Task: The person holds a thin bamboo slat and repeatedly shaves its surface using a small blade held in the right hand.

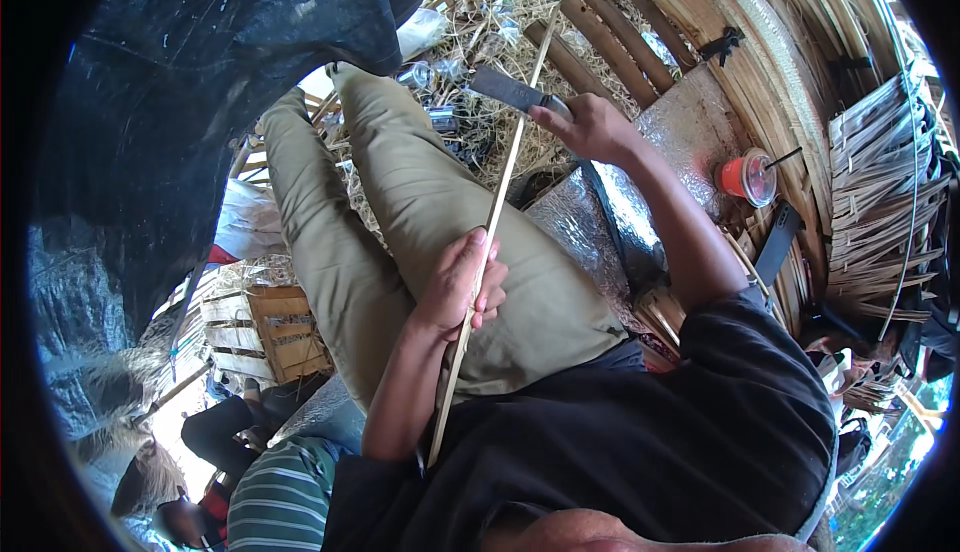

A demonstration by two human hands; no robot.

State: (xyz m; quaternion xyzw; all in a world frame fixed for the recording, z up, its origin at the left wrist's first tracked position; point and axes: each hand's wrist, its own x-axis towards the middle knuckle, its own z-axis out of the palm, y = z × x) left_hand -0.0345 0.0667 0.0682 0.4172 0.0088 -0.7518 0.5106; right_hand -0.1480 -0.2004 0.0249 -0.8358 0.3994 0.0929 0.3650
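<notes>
A long pale strip of split bamboo (507,177) slants across my lap, from my chest up past my right hand. My left hand (465,287) is wrapped round its middle, above my thigh in khaki trousers. In my right hand (590,130), the handle of a broad, dark-bladed knife (503,89) is gripped. The blade points left and crosses the strip near its far end. Whether the cutting edge bites into the strip cannot be made out. My right fingers hide most of the handle.
At the right are a lidded cup of red drink with a straw (745,178), a dark phone (778,242) and bundled thatch (880,197). Bamboo slats (610,42) and straw litter lie ahead. A black tarp (230,62) hangs left. Someone's striped shirt (280,497) shows at lower left.
</notes>
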